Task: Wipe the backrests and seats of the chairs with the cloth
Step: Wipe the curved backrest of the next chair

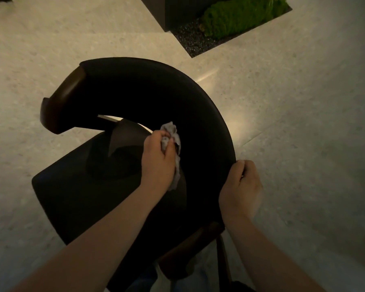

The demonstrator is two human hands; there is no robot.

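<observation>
A dark chair (118, 186) fills the middle of the frame, its curved backrest (177, 98) arching over the seat (72, 192) at lower left. Right of centre, the right hand (241, 186) curls round the backrest's outer rim, probably to steady it. At centre the left hand (158, 159) grips the bunched grey cloth (173, 132), pressing it to the backrest's inner face to wipe.

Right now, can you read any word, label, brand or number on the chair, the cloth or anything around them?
None: no text can be read anywhere in this view.
On the chair: dark all over, no label or brand shows.
On the cloth: plain grey, no print.
By the moss: no sign or number.
</observation>
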